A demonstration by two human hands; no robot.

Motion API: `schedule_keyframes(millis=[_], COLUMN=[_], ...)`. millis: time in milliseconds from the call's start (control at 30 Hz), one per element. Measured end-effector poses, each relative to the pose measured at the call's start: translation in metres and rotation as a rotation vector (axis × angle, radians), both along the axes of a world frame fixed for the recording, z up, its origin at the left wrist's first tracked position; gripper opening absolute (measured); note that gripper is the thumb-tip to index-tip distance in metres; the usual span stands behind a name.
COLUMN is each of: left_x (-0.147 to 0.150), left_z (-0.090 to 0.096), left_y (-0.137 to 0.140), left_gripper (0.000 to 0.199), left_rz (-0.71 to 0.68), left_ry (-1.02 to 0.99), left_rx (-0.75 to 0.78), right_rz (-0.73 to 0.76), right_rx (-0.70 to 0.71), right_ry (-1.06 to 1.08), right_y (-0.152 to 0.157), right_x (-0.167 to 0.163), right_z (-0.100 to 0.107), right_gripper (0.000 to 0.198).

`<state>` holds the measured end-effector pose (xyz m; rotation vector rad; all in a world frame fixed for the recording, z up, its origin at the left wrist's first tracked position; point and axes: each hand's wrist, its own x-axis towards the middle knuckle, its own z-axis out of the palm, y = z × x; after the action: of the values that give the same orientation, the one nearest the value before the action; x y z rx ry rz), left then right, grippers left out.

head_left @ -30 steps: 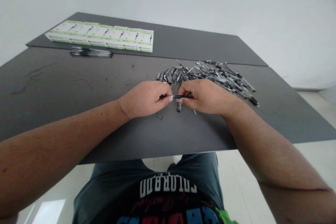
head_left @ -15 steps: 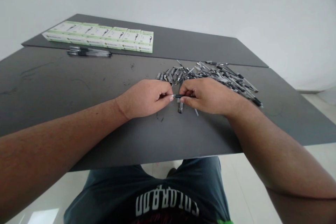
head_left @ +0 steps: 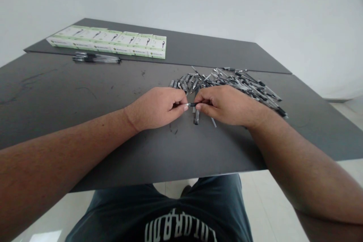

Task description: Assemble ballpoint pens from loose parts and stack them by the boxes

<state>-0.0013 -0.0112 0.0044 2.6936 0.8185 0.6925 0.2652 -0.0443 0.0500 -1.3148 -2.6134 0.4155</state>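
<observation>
A neat bunch of pens [head_left: 96,58] lies just in front of the boxes [head_left: 107,46], and those look done. A big messy pile [head_left: 241,84] of pen parts looks left to do. One pen [head_left: 192,104] looks partly made. It lies between the two hands, over the worktop [head_left: 176,159]: the left hand [head_left: 159,107] pinches its shiny end, and the right hand [head_left: 224,105] pinches its black part.

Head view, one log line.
left hand: pinches pen piece, silvery end | right hand: pinches dark section | pen parts: heaped nearby | boxes: rowed, far left
</observation>
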Motion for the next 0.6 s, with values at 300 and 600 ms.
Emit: schedule_keyframes(millis=[300,600], left_x=[0.0001,-0.0007], left_z=[0.0004,-0.0013], left_y=[0.0002,0.0004], left_gripper=[0.021,0.020], left_rz=[0.010,0.008], left_ry=[0.028,0.029], left_rx=[-0.004,0.013], right_rz=[-0.016,0.003], right_rx=[-0.009,0.010], right_ry=[0.025,0.060], right_y=[0.0013,0.0031], right_x=[-0.0001,0.0015], right_z=[-0.0020,-0.0050], right_gripper=[0.011,0.009])
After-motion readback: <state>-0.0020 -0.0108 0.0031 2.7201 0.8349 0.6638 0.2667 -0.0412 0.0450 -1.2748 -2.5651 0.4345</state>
